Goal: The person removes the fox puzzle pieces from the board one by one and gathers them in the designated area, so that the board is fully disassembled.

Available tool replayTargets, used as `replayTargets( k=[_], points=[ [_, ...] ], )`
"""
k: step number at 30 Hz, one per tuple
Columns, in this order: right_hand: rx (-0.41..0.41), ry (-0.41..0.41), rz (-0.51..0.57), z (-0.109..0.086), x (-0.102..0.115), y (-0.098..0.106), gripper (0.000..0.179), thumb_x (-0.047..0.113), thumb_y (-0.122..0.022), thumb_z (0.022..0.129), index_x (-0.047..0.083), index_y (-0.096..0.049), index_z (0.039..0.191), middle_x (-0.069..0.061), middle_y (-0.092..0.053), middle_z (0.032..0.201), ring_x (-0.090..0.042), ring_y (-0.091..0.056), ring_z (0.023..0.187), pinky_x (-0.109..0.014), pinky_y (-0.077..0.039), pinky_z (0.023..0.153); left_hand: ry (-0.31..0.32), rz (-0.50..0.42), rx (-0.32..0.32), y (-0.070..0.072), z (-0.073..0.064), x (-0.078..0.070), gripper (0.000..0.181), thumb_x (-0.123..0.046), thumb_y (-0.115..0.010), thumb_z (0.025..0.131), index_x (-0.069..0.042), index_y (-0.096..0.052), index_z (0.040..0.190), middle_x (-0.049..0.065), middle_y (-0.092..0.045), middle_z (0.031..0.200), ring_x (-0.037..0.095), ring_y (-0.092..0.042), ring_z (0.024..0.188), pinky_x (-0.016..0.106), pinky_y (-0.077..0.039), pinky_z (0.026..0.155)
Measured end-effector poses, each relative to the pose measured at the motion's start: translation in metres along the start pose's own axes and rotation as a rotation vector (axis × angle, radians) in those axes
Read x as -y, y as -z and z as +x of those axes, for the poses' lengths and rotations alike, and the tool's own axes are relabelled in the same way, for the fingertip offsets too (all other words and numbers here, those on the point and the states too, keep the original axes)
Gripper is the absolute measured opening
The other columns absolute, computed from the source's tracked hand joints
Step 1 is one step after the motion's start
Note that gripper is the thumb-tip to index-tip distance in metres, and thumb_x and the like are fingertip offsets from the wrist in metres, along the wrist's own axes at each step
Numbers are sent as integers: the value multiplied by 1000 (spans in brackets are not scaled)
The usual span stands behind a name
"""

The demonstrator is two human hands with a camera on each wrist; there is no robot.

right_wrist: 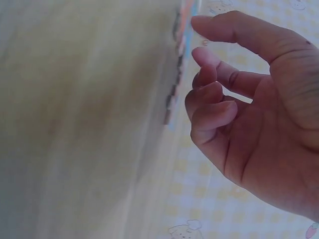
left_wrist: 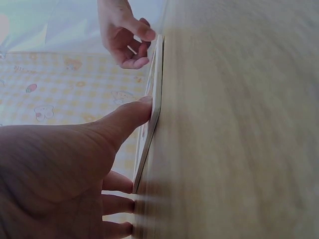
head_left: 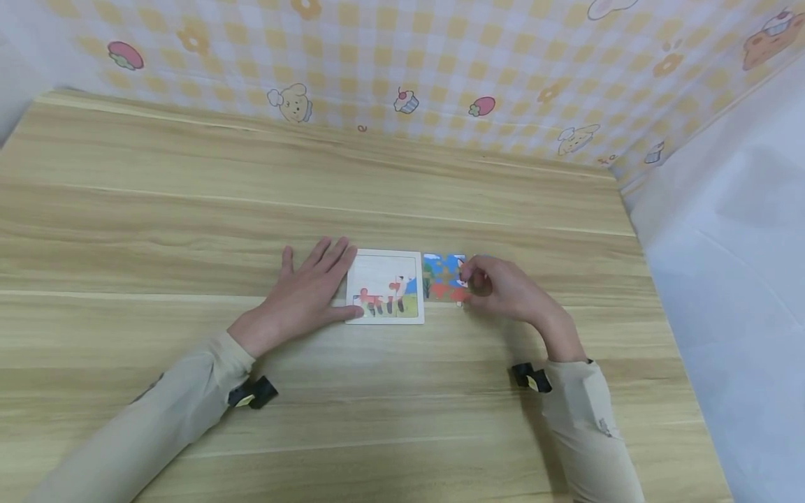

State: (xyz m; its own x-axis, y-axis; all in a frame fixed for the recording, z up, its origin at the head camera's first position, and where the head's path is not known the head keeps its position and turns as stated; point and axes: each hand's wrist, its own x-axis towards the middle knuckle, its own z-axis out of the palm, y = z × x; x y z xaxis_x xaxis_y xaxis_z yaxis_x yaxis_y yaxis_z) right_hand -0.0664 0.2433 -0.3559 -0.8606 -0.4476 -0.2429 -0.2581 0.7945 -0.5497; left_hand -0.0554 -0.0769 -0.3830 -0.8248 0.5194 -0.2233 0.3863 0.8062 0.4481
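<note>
A white-framed jigsaw puzzle board (head_left: 385, 252) lies flat on the wooden table, its lower part filled with pieces showing a red and white animal. My left hand (head_left: 300, 302) rests at the board's left side, fingers spread straight along the edge and thumb on the lower left corner. Right of the board lie loose jigsaw pieces (head_left: 438, 290) in blue, red and green. Over their right end hovers my right hand (head_left: 506, 288), fingers bent. In the right wrist view, thumb and index finger stand apart with nothing visible between them. Some pieces are partly hidden beneath that hand.
The wooden table (head_left: 377, 419) reaches a yellow checked cloth (head_left: 352, 63) behind it. White sheeting (head_left: 723, 230) hangs beyond the table's right edge. Small black wrist cameras (head_left: 253, 392) are strapped at both sleeves.
</note>
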Motion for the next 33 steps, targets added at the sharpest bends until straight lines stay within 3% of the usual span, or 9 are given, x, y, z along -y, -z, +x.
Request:
replayTargets(
  k=[6, 15, 25, 33],
  points=[
    [-38, 48, -2, 3, 13, 3, 28, 16, -76, 78, 6, -59, 98, -4, -56, 83, -18, -47, 70, -32, -42, 63, 1, -5, -9, 0, 0, 0, 93, -51, -63, 82, -5, -17, 149, 12, -9, 155, 32, 0, 140, 69, 7, 98],
    [-20, 124, -69, 20, 38, -9, 25, 12, -75, 78, 4, -61, 96, -4, -55, 77, -16, -47, 66, -29, -42, 60, 8, -1, -7, 0, 0, -1, 94, -52, -64, 82, -5, -18, 148, 13, -9, 154, 32, 0, 140, 69, 7, 98],
    [44, 95, -151, 34, 56, -26, 35, 15, -75, 77, 4, -61, 107, -3, -52, 80, -15, -48, 73, -27, -42, 66, 7, -2, -8, 1, 1, -1, 94, -51, -65, 82, -4, -18, 148, 13, -10, 154, 33, -1, 140, 69, 7, 98],
    [60, 54, -176, 36, 59, -29, 34, 17, -75, 78, 6, -59, 106, -2, -50, 82, -15, -48, 72, -26, -42, 64, 8, 10, -7, -1, 2, 1, 94, -52, -64, 82, -5, -18, 148, 12, -10, 154, 32, -1, 140, 69, 6, 98]
  ],
)
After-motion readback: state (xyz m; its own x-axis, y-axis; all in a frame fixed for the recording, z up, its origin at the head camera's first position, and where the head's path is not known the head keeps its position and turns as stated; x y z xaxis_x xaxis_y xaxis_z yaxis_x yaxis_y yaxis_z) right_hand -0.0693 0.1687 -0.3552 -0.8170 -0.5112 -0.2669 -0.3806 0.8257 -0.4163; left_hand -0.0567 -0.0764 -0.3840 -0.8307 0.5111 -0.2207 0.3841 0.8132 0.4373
